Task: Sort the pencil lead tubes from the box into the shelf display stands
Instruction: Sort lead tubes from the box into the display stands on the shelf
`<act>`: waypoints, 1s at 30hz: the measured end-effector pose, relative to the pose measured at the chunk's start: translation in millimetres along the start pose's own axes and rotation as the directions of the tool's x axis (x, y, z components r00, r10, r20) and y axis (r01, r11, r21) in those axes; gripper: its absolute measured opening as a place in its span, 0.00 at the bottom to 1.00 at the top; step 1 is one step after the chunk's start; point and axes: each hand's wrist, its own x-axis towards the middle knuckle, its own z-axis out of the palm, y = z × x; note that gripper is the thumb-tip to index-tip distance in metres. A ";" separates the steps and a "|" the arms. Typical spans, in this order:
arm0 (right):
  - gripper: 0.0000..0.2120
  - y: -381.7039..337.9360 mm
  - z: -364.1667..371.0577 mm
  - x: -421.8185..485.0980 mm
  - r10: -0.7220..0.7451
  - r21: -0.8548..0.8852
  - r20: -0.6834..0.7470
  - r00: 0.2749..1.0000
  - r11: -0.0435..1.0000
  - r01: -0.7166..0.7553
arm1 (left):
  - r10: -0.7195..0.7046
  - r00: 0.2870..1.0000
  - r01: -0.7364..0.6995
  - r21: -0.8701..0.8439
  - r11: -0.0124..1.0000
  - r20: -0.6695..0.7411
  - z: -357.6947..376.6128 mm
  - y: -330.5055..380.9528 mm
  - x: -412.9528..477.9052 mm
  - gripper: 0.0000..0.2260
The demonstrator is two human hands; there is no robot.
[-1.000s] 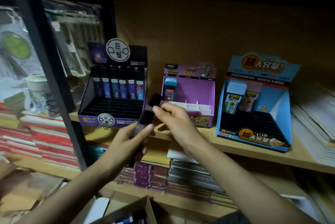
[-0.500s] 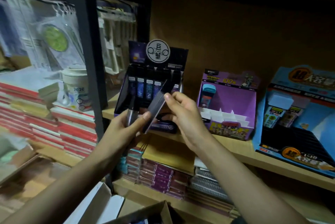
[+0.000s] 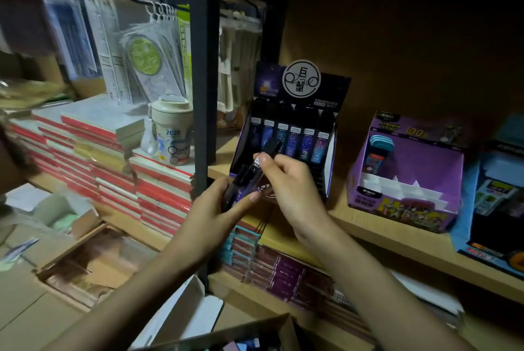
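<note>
My left hand [image 3: 218, 206] grips a small bunch of dark pencil lead tubes [image 3: 236, 190] in front of the shelf. My right hand [image 3: 286, 180] pinches one dark tube [image 3: 266, 153] of that bunch by its upper part, tilted up to the right. Just behind stands the dark purple constellation display stand [image 3: 329, 169], with a back row of blue and purple tubes [image 3: 293, 139] upright in it. A purple stand [image 3: 405, 177] with white dividers sits to its right, and a blue stand [image 3: 493, 203] lies at the right edge. The cardboard box [image 3: 272, 325] is at the bottom edge.
A black shelf post [image 3: 202, 95] rises just left of my hands. Left of it are stacked red-edged notebooks [image 3: 113, 169], a cream cup [image 3: 171, 135] and hanging packets [image 3: 147, 52]. Open cartons [image 3: 85, 260] lie on the floor. Packs fill the lower shelf [image 3: 283, 271].
The view has swung left, so the stands sit further right in frame. My hands have stayed together before the dark purple stand, and my right hand now pinches one tube higher up.
</note>
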 end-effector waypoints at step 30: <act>0.05 16.5 -5.8 113.6 -0.248 -0.288 -0.157 0.956 0.937 0.196 | -0.043 0.979 0.006 -0.180 0.984 -0.199 -37.2 -1.5 2.8 0.09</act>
